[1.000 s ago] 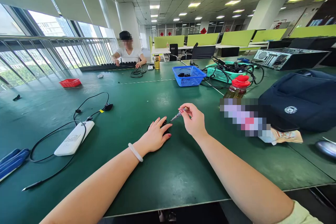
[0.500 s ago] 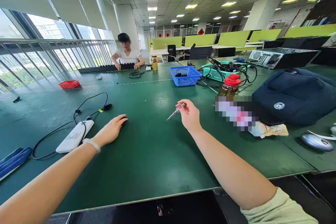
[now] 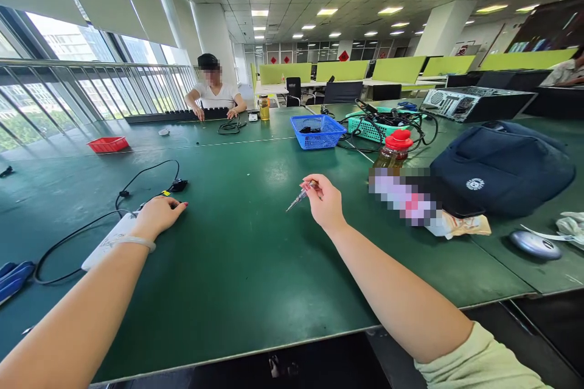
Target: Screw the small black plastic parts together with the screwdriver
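My right hand [image 3: 325,200] hovers above the middle of the green table [image 3: 246,255], its fingers pinched on a small screwdriver [image 3: 297,197] with a clear handle and its tip pointing left and down. My left hand [image 3: 158,215] lies palm down far to the left, fingers curled together, beside a white power strip [image 3: 106,244] and its black cable [image 3: 137,179]. Whatever sits under the left palm is hidden.
A blue basket [image 3: 318,131], a teal basket of cables [image 3: 379,124] and a red-capped bottle [image 3: 395,147] stand behind. A dark blue bag [image 3: 502,167] and a mouse [image 3: 533,244] lie right. A red tray [image 3: 108,144] sits far left; a person [image 3: 212,96] works at the far end.
My left hand slid from the table's middle, where it rested on a small black object, far to the left beside the power strip. The right hand kept the screwdriver, lifted slightly.
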Motion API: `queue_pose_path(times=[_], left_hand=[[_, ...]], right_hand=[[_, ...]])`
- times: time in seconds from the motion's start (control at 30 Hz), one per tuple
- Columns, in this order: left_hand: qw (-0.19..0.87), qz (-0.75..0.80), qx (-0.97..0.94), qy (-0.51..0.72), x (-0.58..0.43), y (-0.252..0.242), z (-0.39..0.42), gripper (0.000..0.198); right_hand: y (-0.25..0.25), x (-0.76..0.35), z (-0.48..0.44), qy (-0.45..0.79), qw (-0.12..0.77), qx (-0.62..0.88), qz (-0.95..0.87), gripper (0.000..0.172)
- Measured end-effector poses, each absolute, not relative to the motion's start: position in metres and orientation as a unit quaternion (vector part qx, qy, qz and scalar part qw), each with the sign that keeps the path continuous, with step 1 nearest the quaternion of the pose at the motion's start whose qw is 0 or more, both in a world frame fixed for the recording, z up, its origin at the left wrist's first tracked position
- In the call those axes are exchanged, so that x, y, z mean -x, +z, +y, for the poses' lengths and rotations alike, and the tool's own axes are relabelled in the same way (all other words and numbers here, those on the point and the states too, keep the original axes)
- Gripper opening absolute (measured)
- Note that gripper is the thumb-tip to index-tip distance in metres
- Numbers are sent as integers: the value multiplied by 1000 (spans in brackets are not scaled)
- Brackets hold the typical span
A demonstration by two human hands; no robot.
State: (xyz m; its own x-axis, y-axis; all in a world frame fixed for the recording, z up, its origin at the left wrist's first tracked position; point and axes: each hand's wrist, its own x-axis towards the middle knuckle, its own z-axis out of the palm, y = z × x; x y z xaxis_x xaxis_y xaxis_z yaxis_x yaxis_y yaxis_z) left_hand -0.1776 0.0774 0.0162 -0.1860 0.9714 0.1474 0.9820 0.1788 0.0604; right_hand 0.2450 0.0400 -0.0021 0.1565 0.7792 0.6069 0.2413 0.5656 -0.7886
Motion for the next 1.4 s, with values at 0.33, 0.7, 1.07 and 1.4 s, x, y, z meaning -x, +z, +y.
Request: queue_pose_path(times=[0.33, 0.7, 1.07, 1.4], left_hand=[[19, -821, 568, -60, 146, 20, 90, 57], [-19, -825, 527, -205, 143, 60, 56, 46], [-8, -814, 548, -191, 177, 35, 52, 42], [-6, -807, 567, -163, 176, 32, 49, 46]], right_hand=[[2, -245, 36, 209, 630, 415, -623, 14], [4, -245, 33, 207, 623, 419, -628, 14], [1, -245, 34, 208, 618, 423, -629, 15], [-1, -244, 34, 210, 617, 428, -626, 15]])
